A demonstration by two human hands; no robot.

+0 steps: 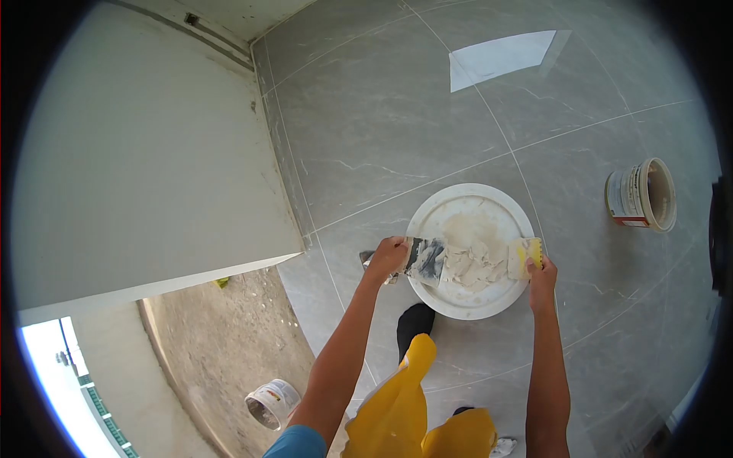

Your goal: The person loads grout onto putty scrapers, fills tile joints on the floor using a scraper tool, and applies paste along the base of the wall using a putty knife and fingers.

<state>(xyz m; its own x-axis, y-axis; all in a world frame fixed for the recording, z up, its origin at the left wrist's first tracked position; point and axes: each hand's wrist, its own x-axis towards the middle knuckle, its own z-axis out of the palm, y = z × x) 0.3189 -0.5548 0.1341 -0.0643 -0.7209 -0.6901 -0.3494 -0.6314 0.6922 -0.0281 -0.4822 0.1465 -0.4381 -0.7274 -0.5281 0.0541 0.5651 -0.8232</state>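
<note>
A round white lid (467, 307) lies on the tiled floor with a heap of grey-beige paste (475, 263) across its middle. My left hand (388, 258) grips a wide putty knife (426, 261), whose smeared blade reaches over the lid's left side to the paste. At the right rim my right hand (543, 276) is closed on a yellow scraper (524, 258), which is coated with paste and touches the heap's right end. Beside my left hand, a dark, crumpled-looking item (368, 258) is partly hidden.
A tub (628, 196) lies to the right on the grey tiles (397, 114). At the lower left, another bucket (272, 404) rests on rough ground. A white wall (160, 168) fills the left. My feet are below the lid.
</note>
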